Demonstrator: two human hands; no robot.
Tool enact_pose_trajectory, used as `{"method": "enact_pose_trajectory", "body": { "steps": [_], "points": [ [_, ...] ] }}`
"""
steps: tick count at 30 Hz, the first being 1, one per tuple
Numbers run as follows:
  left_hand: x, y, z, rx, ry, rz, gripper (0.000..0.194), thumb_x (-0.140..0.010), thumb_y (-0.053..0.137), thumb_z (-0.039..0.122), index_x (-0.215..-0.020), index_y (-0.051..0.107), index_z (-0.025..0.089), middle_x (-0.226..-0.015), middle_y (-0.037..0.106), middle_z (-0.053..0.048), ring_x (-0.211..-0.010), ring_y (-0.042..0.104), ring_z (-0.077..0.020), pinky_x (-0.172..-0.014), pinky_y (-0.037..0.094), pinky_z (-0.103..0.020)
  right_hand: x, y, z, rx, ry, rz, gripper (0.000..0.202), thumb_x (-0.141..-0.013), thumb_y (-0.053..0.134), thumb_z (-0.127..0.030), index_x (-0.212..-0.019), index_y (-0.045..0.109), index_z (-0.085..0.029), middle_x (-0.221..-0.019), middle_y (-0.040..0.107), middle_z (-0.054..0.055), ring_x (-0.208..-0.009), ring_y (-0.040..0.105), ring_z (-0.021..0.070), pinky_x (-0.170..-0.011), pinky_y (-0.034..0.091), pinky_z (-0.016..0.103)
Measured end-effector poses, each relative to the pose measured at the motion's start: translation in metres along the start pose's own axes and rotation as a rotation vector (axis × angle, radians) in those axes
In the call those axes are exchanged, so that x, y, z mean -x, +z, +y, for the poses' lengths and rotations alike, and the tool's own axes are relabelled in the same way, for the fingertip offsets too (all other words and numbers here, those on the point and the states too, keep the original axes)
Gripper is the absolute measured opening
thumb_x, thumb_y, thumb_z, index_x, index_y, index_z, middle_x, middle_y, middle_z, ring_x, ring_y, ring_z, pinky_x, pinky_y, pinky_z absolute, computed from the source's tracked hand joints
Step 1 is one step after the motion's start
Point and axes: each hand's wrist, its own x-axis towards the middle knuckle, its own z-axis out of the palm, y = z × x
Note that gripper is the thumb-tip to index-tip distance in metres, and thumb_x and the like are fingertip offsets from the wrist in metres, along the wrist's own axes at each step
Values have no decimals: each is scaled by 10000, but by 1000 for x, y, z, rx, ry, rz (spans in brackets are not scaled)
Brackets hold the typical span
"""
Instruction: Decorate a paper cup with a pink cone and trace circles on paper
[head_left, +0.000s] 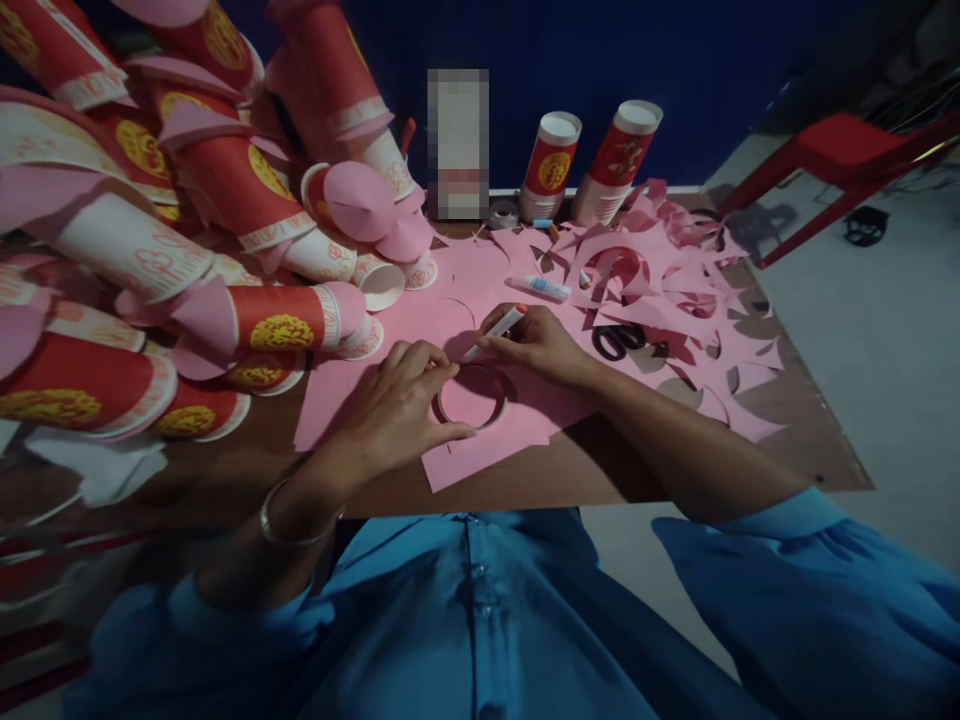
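My right hand (544, 345) pinches a white marker (491, 335) with a red end, its tip low over pink paper (480, 465). The tip rests at or near the far edge of a thin round ring (501, 412) lying flat on the paper. My left hand (397, 405) curves around the ring's left side, thumb at the near edge and fingers at the far edge, holding it down. Pink paper shows through the ring's middle. A curved line is visible on the paper beyond my hands. Black-handled scissors (619, 342) lie right of my right hand, their blades hidden.
Stacked red-and-white paper cups (281, 320) with pink paper pieces crowd the left. Two cup stacks (553, 165) stand at the back, near a tape roll (502, 213). A glue tube (538, 289) and pink offcuts (675, 290) lie right. A red chair (847, 150) stands beyond the table.
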Motion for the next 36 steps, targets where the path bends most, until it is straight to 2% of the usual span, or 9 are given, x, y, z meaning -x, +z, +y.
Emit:
{"method": "enact_pose_trajectory", "body": {
  "steps": [3,12,16,20,27,32,36],
  "points": [
    [0,0,0,-2,-6,-6,656,-758,928,477,-1318,694,229,-1279,629,-107,-1205,566,-325,-1040,563,-509,-2,0,2,0,-11,-16,392,-891,761,-572,-922,690,-187,-826,705,25,-761,626,168,-725,507,306],
    [-1,-2,0,8,-13,-22,664,-763,922,470,-1335,697,218,-1271,633,-112,-1209,565,-330,-1030,563,-508,0,-7,-6,123,34,6,162,-925,700,-342,-898,686,-183,-772,688,20,-708,605,167,-648,483,292],
    [-1,0,-2,10,6,-4,675,-749,934,477,-1322,698,207,-1264,635,-112,-1194,562,-321,-1047,555,-505,5,-10,-13,216,61,47,148,-925,713,-314,-853,684,-188,-757,717,43,-689,642,185,-632,494,311],
    [-2,1,-1,17,-8,-10,614,-742,929,490,-1250,719,218,-1249,632,-103,-1183,554,-319,-1019,560,-498,12,-11,-22,339,27,69,134,-919,718,-289,-823,691,-198,-771,756,58,-690,686,204,-654,532,335],
    [-1,3,-3,39,17,16,611,-754,925,494,-1264,713,231,-1229,634,-95,-1157,556,-304,-1020,548,-484,35,-2,-39,411,-41,139,103,-905,699,-254,-815,715,-206,-793,771,57,-867,767,251,-748,563,341],
    [-2,4,-4,38,28,23,609,-735,942,480,-1248,726,234,-1212,634,-87,-1138,556,-298,-1021,544,-485,53,1,-43,497,-34,192,106,-915,682,-255,-829,720,-207,-773,771,49,-679,688,187,-636,485,304],
    [-1,5,-3,31,14,31,649,-738,946,466,-1307,716,257,-1233,631,-88,-1155,558,-307,-1011,553,-483,65,3,-43,580,-62,177,108,-928,675,-281,-850,706,-213,-795,778,48,-648,663,171,-611,455,292]
  ]
}}
